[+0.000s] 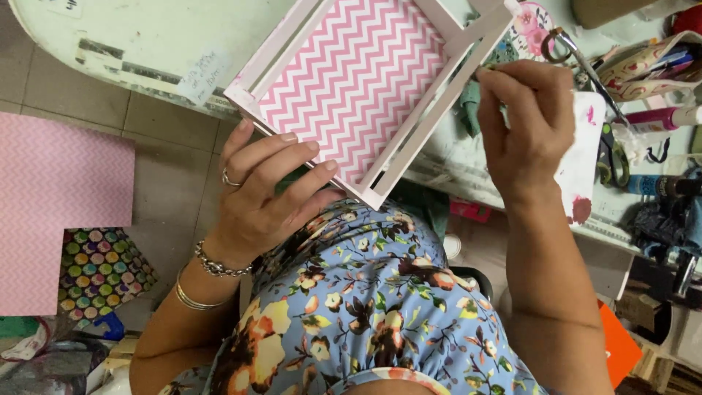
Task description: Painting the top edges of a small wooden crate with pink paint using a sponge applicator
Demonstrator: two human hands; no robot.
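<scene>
My left hand (265,192) grips the near edge of a shallow white wooden tray (252,73), which is lined with pink-and-white zigzag paper (358,80). The tray is tilted up off a pale worktable (146,36). My right hand (528,126) is closed on a thin tool, most likely a small brush, whose tip touches the tray's white crossbar (453,77) at the right side. Most of the tool is hidden by my fingers. A ring and two bracelets are on my left hand and wrist.
A white paint-smeared sheet (585,157), scissors (578,55), tubes and a patterned pouch (651,69) crowd the table's right end. Pink zigzag paper (55,212) and a multicoloured dotted sheet (102,271) lie on the tiled floor at left.
</scene>
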